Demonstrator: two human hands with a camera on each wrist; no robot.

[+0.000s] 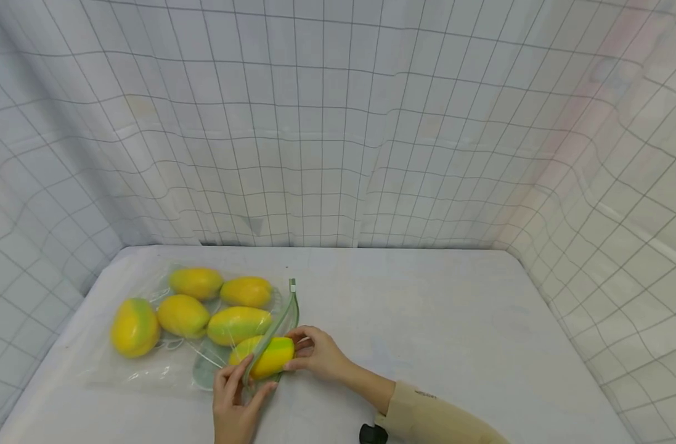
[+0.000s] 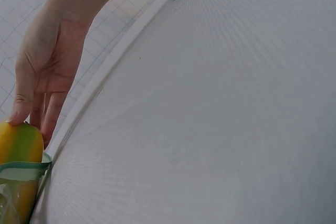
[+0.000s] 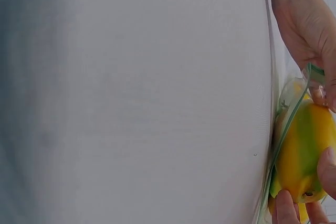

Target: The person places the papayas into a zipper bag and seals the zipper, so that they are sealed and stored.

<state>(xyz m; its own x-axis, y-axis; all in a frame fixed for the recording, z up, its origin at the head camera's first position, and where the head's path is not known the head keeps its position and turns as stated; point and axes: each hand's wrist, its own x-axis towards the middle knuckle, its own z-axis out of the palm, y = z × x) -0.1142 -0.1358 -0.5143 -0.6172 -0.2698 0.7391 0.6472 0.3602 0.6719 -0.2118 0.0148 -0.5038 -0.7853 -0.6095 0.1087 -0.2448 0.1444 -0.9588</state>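
A clear zip bag [image 1: 166, 370] with a green zip edge [image 1: 289, 308] lies flat on the left of the table, its mouth facing right. Several yellow-green fruits [image 1: 182, 316], shaped like papayas or mangoes, lie inside it. One more such fruit [image 1: 279, 356] is partly in the mouth, its outer end sticking out. My right hand [image 1: 318, 354] holds that end between thumb and fingers; the left wrist view shows this right hand [image 2: 52, 72] too. My left hand [image 1: 238, 401] pinches the near side of the bag's rim, as the left hand [image 3: 310, 30] shows in the right wrist view.
The table [image 1: 426, 320] is covered in white. White grid-patterned curtains [image 1: 338, 154] stand along its back and both sides. A black device [image 1: 373, 433] sits by the right sleeve [image 1: 432, 416] at the front.
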